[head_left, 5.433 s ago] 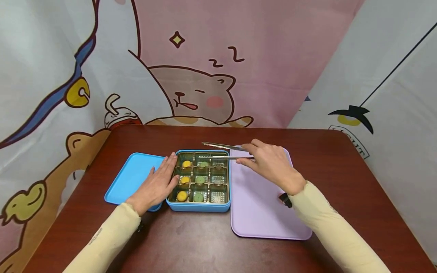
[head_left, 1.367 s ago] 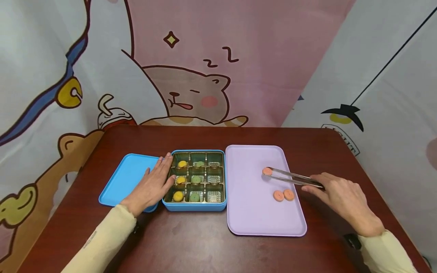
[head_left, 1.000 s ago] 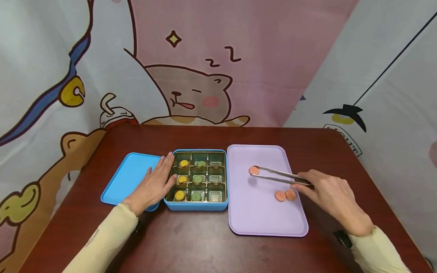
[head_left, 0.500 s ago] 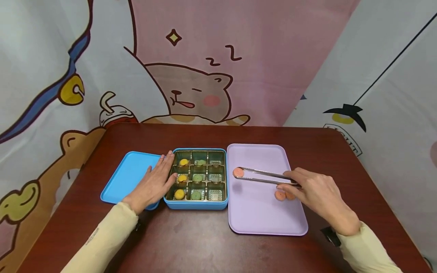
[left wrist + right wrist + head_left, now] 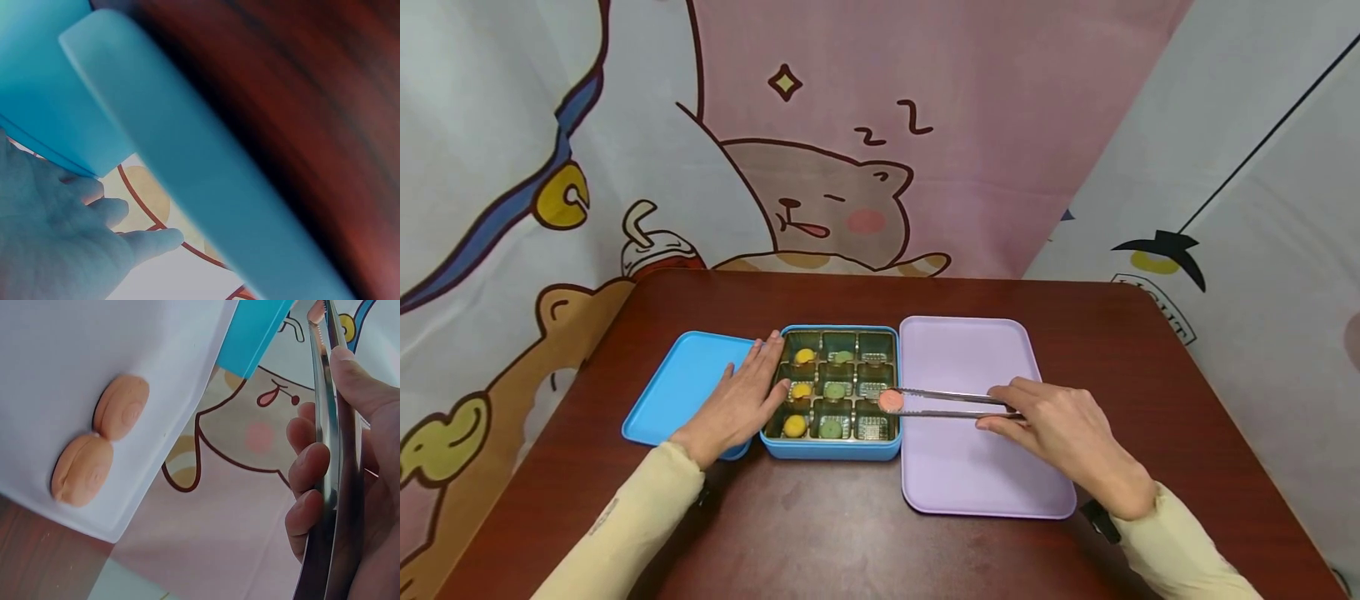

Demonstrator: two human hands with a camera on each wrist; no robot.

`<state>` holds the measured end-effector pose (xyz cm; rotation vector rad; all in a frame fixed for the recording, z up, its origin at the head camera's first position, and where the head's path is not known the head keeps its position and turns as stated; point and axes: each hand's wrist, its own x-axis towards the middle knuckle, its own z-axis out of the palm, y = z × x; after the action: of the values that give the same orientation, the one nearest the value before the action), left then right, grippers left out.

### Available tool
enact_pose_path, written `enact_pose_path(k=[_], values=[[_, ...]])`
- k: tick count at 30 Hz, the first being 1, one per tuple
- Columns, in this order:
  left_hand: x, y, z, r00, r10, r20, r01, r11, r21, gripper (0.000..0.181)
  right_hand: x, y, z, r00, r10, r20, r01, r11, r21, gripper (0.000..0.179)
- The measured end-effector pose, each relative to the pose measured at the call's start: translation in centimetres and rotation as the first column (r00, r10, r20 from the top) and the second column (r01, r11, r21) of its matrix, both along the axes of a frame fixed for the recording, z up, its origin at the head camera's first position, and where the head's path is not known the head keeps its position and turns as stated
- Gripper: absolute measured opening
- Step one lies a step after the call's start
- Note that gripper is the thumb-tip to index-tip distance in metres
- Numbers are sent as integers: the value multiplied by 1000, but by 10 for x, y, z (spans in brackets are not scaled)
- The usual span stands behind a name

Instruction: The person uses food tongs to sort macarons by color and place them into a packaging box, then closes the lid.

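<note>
In the head view, my right hand (image 5: 1063,429) grips metal tongs (image 5: 955,413), whose tips hold a peach-coloured macaron (image 5: 891,401) over the right side of a blue box (image 5: 835,452). A gold divided insert fills the box. Yellow macarons (image 5: 794,427) sit in its left column and green macarons (image 5: 831,428) in its middle column. My left hand (image 5: 737,404) rests with straight fingers along the box's left rim. In the right wrist view, fingers and thumb wrap the tongs, and two peach macarons (image 5: 122,407) lie on the tray.
A light purple tray (image 5: 977,479) stands against the box's right side. To the left lies a flat blue lid (image 5: 677,387), partly under my left hand. The brown table (image 5: 820,525) ends at a printed cloth backdrop (image 5: 985,167).
After dipping to the tray at right, the tongs came back with a peach macaron, moving left from above the tray to the box's right column. My left hand has stayed on the rim.
</note>
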<state>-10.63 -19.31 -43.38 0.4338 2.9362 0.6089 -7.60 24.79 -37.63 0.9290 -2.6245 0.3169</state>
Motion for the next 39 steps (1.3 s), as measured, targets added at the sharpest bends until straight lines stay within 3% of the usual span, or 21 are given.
enact_pose_path(k=[18,39], values=[[-3,2,0,1000,-3,6,3,1000,2,74,-8,-17,7,997,74,-27,-71,992,103,35],[-2,0,0,1000,-11,-6,10,1000,-27,74,-16,-37,27,983,162,-89,-137,962,235,35]])
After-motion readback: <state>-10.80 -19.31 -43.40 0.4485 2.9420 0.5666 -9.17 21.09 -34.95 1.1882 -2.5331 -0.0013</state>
